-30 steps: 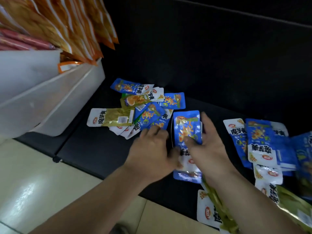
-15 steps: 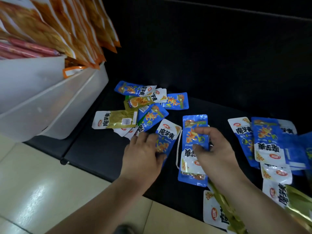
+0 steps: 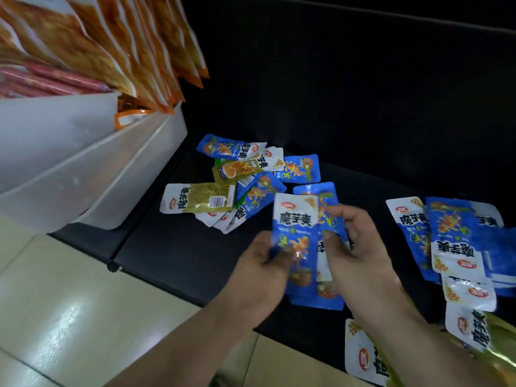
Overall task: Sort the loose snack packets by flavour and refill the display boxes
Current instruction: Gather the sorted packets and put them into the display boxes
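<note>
Head camera: left hand (image 3: 265, 263) and right hand (image 3: 363, 255) hold blue packets over a black ledge

The left hand reaches in from below with its knuckles up. Its thumb and fingers pinch the lower part of one blue packet (image 3: 296, 227), held upright with the white label end on top. The right hand is just beside it, thumb across the front and fingers curled round the far edge of a stack of blue packets (image 3: 324, 301). The single packet overlaps the stack's left side.

The black ledge (image 3: 181, 247) sits against a dark back wall, with pale glossy floor tiles (image 3: 55, 303) below it. Behind the hands lies a loose heap (image 3: 251, 177) of blue and yellow-green packets. To the right is a second spread of blue packets (image 3: 452, 238). White boxes (image 3: 83, 163) at the left hold tall orange bags (image 3: 125, 46) and some red packs (image 3: 50, 82).

The left hand is blurred, so its fingertips are hard to make out. How many packets are in the stack cannot be told. Yellow packets (image 3: 365, 356) at the lower right are cut off by the frame edge and partly covered by the right forearm.
</note>
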Action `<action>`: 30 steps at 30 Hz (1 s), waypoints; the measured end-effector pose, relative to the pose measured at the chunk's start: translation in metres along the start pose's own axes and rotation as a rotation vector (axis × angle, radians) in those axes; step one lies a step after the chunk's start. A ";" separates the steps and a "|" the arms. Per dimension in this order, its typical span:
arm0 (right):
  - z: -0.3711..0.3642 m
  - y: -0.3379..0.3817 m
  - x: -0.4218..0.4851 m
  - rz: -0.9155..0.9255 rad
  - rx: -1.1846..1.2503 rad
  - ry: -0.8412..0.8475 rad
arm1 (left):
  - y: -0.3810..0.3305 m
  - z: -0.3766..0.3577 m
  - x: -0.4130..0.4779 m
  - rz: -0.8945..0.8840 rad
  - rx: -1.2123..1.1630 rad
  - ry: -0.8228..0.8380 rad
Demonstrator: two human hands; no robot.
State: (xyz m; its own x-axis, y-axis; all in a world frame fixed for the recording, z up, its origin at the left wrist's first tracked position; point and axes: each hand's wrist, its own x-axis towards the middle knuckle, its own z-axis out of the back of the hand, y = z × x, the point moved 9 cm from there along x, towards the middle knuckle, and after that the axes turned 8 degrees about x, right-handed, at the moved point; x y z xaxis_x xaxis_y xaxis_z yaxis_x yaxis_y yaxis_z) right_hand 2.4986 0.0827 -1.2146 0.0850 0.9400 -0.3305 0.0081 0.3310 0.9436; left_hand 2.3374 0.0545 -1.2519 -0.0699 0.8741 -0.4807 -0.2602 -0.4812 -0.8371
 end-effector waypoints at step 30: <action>0.013 -0.012 0.011 0.045 -0.222 -0.086 | -0.013 0.019 0.028 -0.626 1.261 -0.243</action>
State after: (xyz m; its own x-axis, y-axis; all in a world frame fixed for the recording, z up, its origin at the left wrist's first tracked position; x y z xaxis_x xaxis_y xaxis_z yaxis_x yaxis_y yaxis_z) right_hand 2.5119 0.0880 -1.2291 0.1647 0.9467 -0.2767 -0.2159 0.3083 0.9265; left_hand 2.3203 0.0865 -1.2496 0.2471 0.9682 0.0383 -0.9677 0.2486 -0.0413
